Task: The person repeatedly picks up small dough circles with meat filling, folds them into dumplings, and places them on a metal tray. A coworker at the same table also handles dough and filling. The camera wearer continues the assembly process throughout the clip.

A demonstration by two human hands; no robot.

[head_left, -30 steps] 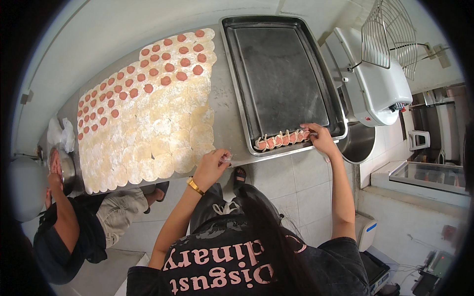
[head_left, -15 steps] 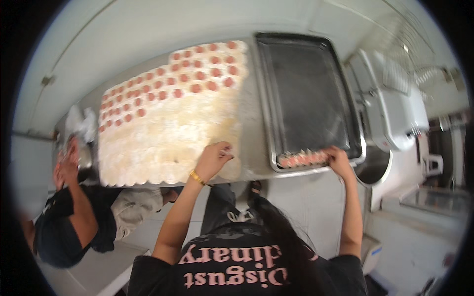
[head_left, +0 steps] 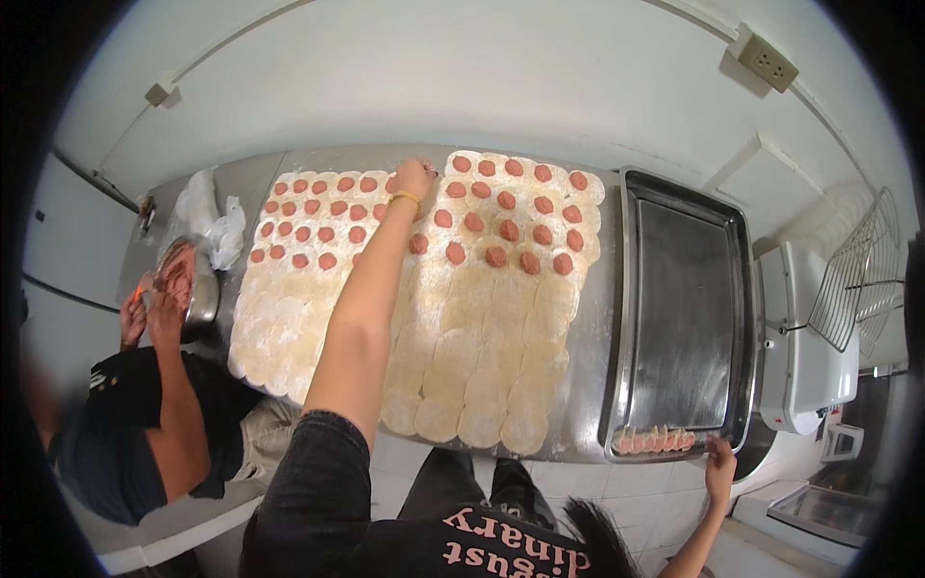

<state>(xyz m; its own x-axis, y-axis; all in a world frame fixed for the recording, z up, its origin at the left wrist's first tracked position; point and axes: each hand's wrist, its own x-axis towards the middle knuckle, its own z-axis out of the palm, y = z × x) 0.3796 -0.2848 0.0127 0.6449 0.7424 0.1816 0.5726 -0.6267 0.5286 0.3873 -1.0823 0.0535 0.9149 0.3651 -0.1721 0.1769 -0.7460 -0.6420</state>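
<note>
Round dough wrappers (head_left: 472, 376), floured and overlapping, cover much of the steel table, with pink dabs of meat filling (head_left: 509, 230) on the farther rows. My left hand (head_left: 414, 178) reaches across them to the far edge, fingers closed in a pinch; what is between the fingertips is too small to tell. At the near right corner of a dark baking tray (head_left: 684, 366), my right hand (head_left: 719, 464) has its fingers closed over the rim. A short row of filled dumplings (head_left: 655, 441) lies inside the tray's near edge, just left of that hand.
At left, a co-worker's hands (head_left: 149, 313) are at a metal bowl (head_left: 204, 303) of pink filling. A white plastic bag (head_left: 224, 231) lies beyond it. Right of the tray stand a white appliance (head_left: 805, 337) and a wire rack (head_left: 848, 275). A wall closes off the table's far side.
My left hand has moved from the near wrappers to the far edge of the dough. My right hand has shifted from the dumpling row's end to the tray's corner. The view has turned.
</note>
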